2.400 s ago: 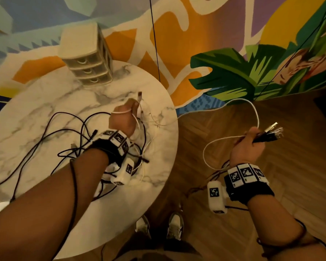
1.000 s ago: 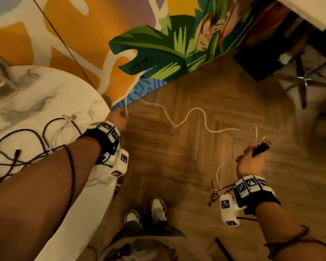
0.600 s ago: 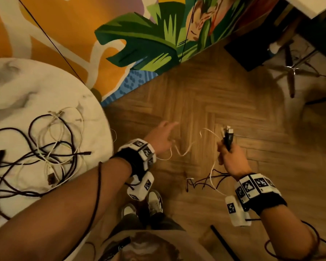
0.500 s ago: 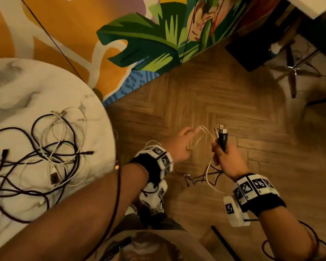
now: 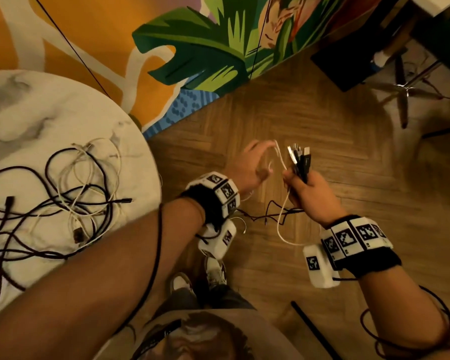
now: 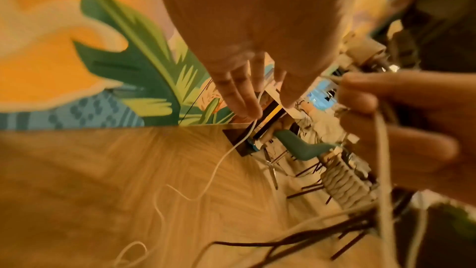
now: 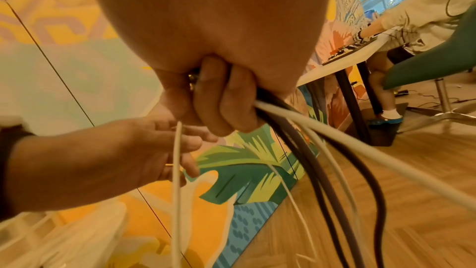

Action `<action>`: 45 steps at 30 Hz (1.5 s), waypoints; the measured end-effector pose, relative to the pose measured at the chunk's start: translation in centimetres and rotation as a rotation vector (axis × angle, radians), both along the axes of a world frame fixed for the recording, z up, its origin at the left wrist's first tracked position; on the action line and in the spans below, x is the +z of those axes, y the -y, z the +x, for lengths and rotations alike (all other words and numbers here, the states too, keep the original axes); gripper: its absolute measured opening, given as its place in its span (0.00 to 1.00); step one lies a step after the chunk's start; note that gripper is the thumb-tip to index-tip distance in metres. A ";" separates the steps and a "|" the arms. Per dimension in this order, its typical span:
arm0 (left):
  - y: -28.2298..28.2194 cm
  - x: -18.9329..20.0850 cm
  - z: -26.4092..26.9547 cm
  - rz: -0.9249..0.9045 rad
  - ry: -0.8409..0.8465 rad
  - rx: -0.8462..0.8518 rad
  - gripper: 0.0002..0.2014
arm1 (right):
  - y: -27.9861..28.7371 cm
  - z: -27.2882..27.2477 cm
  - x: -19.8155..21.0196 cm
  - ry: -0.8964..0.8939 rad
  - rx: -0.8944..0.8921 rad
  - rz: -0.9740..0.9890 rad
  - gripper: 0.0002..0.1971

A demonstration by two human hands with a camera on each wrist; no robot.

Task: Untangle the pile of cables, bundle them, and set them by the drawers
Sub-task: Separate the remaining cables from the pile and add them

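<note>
Off the marble table, his right hand is clenched around a bunch of freed cables while his left hand pinches a thin white cable beside it, yet a tangled pile lies unsorted on that table.

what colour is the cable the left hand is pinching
White; the left hand pinches the thin white cable, clearest in the head view.

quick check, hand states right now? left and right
Left hand: pinches the thin white cable at its fingertips.
Right hand: fist closed around the bundle of cables, plug ends sticking up.
</note>
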State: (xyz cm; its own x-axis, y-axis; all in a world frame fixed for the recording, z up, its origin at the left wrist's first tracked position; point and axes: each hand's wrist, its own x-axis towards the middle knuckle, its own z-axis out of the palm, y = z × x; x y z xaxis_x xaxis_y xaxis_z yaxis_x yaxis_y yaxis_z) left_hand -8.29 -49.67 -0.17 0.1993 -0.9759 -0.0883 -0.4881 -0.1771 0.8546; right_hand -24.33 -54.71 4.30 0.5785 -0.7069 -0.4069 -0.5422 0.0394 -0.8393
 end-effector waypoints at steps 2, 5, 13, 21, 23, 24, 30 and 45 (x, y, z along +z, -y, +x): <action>0.4 0.6 1.4 -0.014 0.085 0.028 0.27 | 0.1 0.3 0.9 0.012 0.043 -0.045 0.16; 0.9 0.6 2.3 0.034 0.267 -0.136 0.23 | 0.0 0.5 1.7 0.049 0.105 -0.049 0.15; 1.3 2.0 8.9 0.214 0.340 0.213 0.11 | 0.3 -0.9 1.8 0.139 -0.073 -0.048 0.15; 1.2 4.8 0.8 0.148 0.147 -0.288 0.10 | 0.5 -0.4 2.0 0.162 -0.009 -0.087 0.17; 0.9 3.8 1.7 0.161 0.307 -0.269 0.15 | 0.9 -1.2 2.0 0.171 -0.120 -0.188 0.19; 0.5 3.2 2.3 0.219 0.408 -0.280 0.15 | 1.2 -1.7 2.0 0.163 -0.205 -0.250 0.20; -3.4 -1.5 3.5 0.726 0.528 -0.384 0.22 | 1.6 -1.4 2.6 0.148 -0.439 -0.323 0.27; 0.0 10.3 -1.2 -0.213 0.191 -0.201 0.19 | -1.8 4.1 2.7 0.045 0.113 -0.331 0.19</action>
